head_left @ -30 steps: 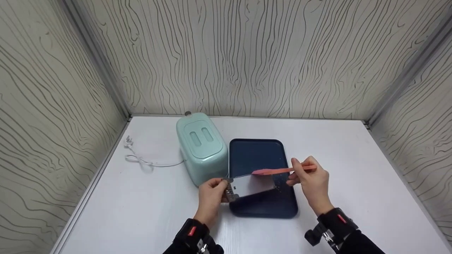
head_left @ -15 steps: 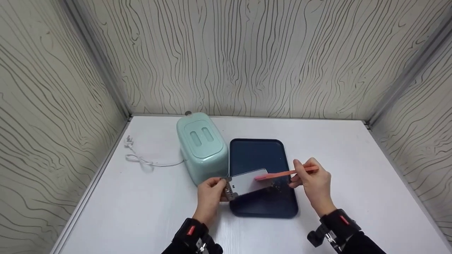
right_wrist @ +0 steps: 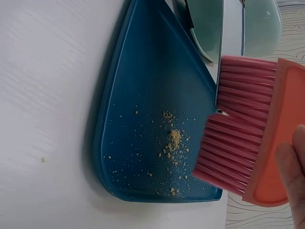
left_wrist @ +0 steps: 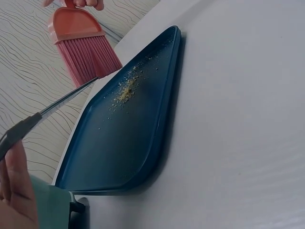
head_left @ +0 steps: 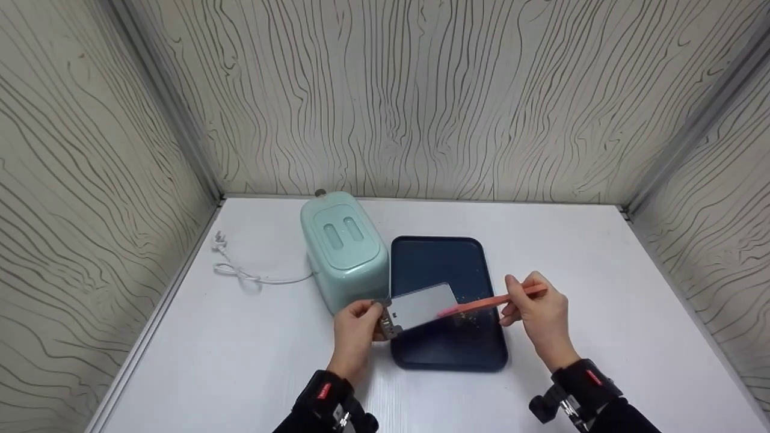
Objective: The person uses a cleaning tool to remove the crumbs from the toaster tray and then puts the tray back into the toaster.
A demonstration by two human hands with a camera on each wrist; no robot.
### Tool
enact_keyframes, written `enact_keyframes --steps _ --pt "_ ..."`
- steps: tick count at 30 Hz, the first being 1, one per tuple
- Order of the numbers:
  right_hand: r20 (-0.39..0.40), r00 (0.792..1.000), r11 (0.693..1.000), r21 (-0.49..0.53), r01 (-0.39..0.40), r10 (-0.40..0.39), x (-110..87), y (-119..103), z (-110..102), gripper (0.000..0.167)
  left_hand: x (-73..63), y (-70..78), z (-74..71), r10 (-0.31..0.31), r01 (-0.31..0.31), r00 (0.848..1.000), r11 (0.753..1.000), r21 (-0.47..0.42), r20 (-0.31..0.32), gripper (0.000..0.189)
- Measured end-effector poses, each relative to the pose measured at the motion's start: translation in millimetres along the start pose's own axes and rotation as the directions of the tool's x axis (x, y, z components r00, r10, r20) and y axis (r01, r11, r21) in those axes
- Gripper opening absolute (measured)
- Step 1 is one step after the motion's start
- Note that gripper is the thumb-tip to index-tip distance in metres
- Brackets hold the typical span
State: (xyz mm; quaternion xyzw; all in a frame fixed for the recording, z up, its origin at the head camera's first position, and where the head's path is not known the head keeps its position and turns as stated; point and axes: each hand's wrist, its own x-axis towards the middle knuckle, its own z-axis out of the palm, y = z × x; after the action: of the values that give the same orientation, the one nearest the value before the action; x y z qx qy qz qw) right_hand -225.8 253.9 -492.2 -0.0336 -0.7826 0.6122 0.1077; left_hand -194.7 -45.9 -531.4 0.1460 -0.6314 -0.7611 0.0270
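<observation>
My left hand (head_left: 355, 331) pinches the dark end of a flat metal crumb tray (head_left: 424, 305), held tilted above a dark blue tray (head_left: 433, 258). In my right hand (head_left: 540, 313) is an orange brush (head_left: 487, 302) with pink bristles, gripped by its handle. The bristles (right_wrist: 233, 148) touch the crumb tray's far edge and part around its corner in the right wrist view. Yellowish crumbs (left_wrist: 125, 91) lie scattered on the blue tray beneath. Part of the brush handle is hidden behind the right fingers.
A mint-green toaster (head_left: 346, 252) stands against the blue tray's left side. Its white cord and plug (head_left: 237, 270) lie to the left on the white table (head_left: 601, 270). Patterned panels (head_left: 391, 96) wall the table at the back and both sides.
The brush has swept across the crumb tray toward its near right corner, and the crumb tray has tilted more and shifted slightly left. More crumbs show on the blue tray.
</observation>
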Motion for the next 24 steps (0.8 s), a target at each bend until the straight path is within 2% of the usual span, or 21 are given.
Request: enact_keyframes --steps 9,16,24 --pt "0.002 0.999 0.999 -0.016 -0.035 0.035 0.3 1.2 -5.5 0.039 0.5 1.2 -0.3 0.009 -0.009 1.0 1.0 0.008 -0.017 0.018" --pt "-0.016 1.0 0.999 -0.041 -0.027 0.026 0.0 2.7 -8.8 0.04 0.7 3.1 -1.5 0.008 -0.008 1.0 1.0 0.018 -0.017 0.019" --pt "-0.029 1.0 0.999 -0.045 -0.01 0.009 -0.9 3.8 -10.3 0.042 -1.2 4.3 -1.4 -0.007 0.007 1.0 1.0 -0.021 -0.005 0.017"
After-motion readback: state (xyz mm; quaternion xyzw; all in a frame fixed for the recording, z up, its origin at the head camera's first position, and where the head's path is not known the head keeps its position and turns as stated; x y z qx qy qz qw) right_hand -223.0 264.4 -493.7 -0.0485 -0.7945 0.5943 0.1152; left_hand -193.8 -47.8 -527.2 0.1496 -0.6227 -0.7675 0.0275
